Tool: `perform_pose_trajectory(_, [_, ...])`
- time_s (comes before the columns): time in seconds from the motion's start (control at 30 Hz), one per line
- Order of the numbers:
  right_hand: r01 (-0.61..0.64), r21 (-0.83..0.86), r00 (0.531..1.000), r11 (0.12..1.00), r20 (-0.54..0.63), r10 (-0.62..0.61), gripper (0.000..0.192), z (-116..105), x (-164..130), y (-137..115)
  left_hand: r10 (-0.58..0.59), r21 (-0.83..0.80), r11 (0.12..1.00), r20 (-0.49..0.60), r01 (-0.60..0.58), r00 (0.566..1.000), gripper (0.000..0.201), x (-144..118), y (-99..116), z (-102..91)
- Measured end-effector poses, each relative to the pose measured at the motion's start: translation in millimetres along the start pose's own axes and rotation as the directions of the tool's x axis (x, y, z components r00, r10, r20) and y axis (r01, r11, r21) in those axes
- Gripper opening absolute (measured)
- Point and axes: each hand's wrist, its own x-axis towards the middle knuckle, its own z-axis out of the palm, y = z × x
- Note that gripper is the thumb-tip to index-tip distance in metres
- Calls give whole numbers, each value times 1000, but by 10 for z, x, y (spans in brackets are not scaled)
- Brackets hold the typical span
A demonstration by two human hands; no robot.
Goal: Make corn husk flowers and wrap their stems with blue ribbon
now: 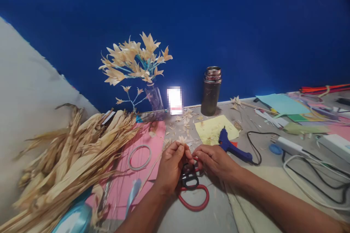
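Note:
My left hand point(172, 163) is closed in a pinch round a small pale corn husk flower point(181, 140), whose pointed petals show above the fingertips. Close beside it, my right hand point(214, 158) has its fingers pressed together; what they hold, if anything, is hidden. Beneath and between the hands lie red-handled scissors point(207, 198) and a smaller black-handled pair point(197, 182). A blue glue gun point(235, 149) rests just beyond my right hand, partly over a yellow sheet point(207, 129).
Dried corn husks point(71, 156) are heaped at the left, overlapping a pink sheet point(157, 132) with a tape ring point(150, 160). Husk flowers point(131, 58) stand in a clear bottle point(154, 98). A dark flask point(211, 96) stands by the wall. Cables point(290, 171) cross the right side.

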Motion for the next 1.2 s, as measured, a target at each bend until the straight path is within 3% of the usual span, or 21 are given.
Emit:
perform_pose_trajectory(0.17, [89, 17, 979, 996, 182, -91, 31, -134, -19, -63, -28, -29, 999, 90, 31, 996, 29, -65, -112, 82])
perform_pose_trajectory(0.23, [99, -74, 976, 992, 201, -83, 23, -130, -16, -44, -53, 5, 999, 88, 53, 995, 27, -76, -150, 84])
perform_pose_trajectory(0.33, [65, -339, 985, 939, 171, -7, 22, -79, -13, -22, -49, 46, 998, 100, 45, 994, 28, -83, -169, 67])
perform_pose_trajectory(0.43, [29, -549, 989, 836, 139, 57, 28, -29, -20, -34, 27, 180, 983, 45, -35, 999, 25, -96, -146, 43])
perform_pose_trajectory(0.5, [-9, -596, 986, 803, 129, 107, 30, -11, -20, -42, 110, 326, 939, 22, -111, 994, 22, -102, -120, 15])
perform_pose_trajectory(0.57, [-43, -611, 980, 790, 126, 151, 27, 1, -7, -33, 171, 500, 844, 90, -193, 981, 21, -92, -98, -32])
perform_pose_trajectory(0.67, [-85, -592, 978, 802, 104, 181, 20, 17, 35, 20, 200, 667, 680, 230, -304, 952, 18, -46, -89, -132])
perform_pose_trajectory(0.77, [-97, -536, 981, 839, 91, 172, 20, 34, 55, 87, 239, 725, 570, 305, -388, 922, 18, -15, -107, -200])
perform_pose_trajectory(0.9, [7, -457, 986, 889, 153, 71, 26, 22, 13, 144, 404, 739, 350, 434, -575, 805, 19, -65, -136, -155])
perform_pose_trajectory(1.0, [65, -398, 984, 915, 176, 7, 33, -36, -8, 176, 553, 790, 214, 387, -575, 738, 19, -125, -162, -63])
perform_pose_trajectory(1.07, [61, -405, 991, 912, 134, -6, 33, -85, -5, 198, 576, 765, 187, 423, -616, 700, 21, -170, -188, 3])
perform_pose_trajectory(1.2, [107, -530, 994, 841, 83, -75, 31, -154, -8, 227, 514, 661, 317, 482, -680, 709, 28, -273, -248, 94])
